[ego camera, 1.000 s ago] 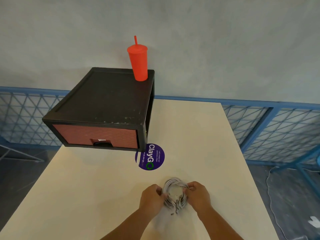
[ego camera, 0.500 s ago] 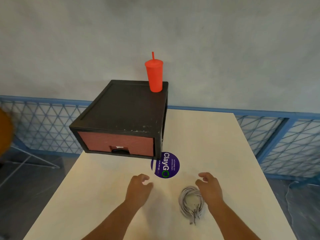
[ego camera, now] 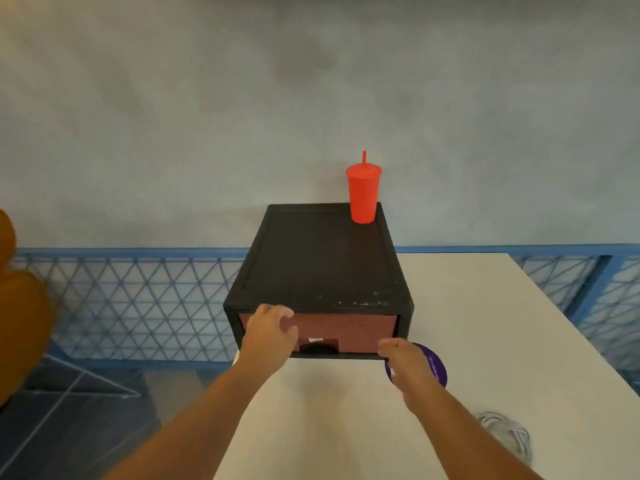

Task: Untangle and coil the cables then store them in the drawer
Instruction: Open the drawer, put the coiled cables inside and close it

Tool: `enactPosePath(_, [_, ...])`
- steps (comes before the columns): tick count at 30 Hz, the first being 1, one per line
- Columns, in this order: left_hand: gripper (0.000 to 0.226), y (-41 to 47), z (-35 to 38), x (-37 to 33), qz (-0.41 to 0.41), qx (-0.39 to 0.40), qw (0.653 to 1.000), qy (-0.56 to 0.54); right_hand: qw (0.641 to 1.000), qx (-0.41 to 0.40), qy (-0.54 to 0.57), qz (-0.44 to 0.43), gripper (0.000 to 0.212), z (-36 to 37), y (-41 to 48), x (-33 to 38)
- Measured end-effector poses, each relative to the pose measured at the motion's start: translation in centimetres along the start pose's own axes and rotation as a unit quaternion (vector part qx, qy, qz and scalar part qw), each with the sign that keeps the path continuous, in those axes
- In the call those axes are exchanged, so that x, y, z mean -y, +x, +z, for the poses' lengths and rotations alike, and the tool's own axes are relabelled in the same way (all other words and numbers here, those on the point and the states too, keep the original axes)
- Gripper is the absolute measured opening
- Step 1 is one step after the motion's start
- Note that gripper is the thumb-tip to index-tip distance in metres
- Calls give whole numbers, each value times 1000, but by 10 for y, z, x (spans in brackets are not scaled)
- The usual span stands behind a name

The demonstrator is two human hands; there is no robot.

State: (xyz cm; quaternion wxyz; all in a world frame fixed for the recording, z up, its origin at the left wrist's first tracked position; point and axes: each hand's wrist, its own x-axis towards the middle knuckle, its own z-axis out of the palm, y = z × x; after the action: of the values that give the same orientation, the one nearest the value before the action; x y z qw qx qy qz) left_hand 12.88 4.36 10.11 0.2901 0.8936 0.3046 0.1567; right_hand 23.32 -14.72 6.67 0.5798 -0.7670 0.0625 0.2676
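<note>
A black drawer unit (ego camera: 318,268) stands on the white table (ego camera: 485,323), its red-brown drawer front (ego camera: 349,332) closed, with a dark handle recess (ego camera: 318,348) at the bottom. My left hand (ego camera: 270,332) is up against the left part of the drawer front, fingers loosely bent, holding nothing. My right hand (ego camera: 407,363) hovers open just below the drawer's right lower corner. The coiled grey-white cable (ego camera: 507,436) lies on the table at the lower right, behind my right forearm, untouched.
A red tumbler with a straw (ego camera: 363,195) stands on the unit's back right corner. A purple round sticker (ego camera: 434,367) lies on the table under my right hand. A blue mesh fence (ego camera: 138,299) runs behind; the table's left edge drops off near the unit.
Both hands let go of the coil, which now lies on the table. They moved forward to the drawer front, and the view swung left and closer to the unit.
</note>
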Motion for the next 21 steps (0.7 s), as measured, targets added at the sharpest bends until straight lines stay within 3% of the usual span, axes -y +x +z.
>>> enactPosePath(4, [32,25,-36,30,86,9,994,62,991,-10,87,101,34,56,-6,16])
enactPosePath(10, [45,54,-57,50,164,77,975,128,966,2,223,128,26,99,-12,16])
enactPosePath(21, [39,90,-40,52,128,155,959,202,928,3,346,140,31,118,13,29])
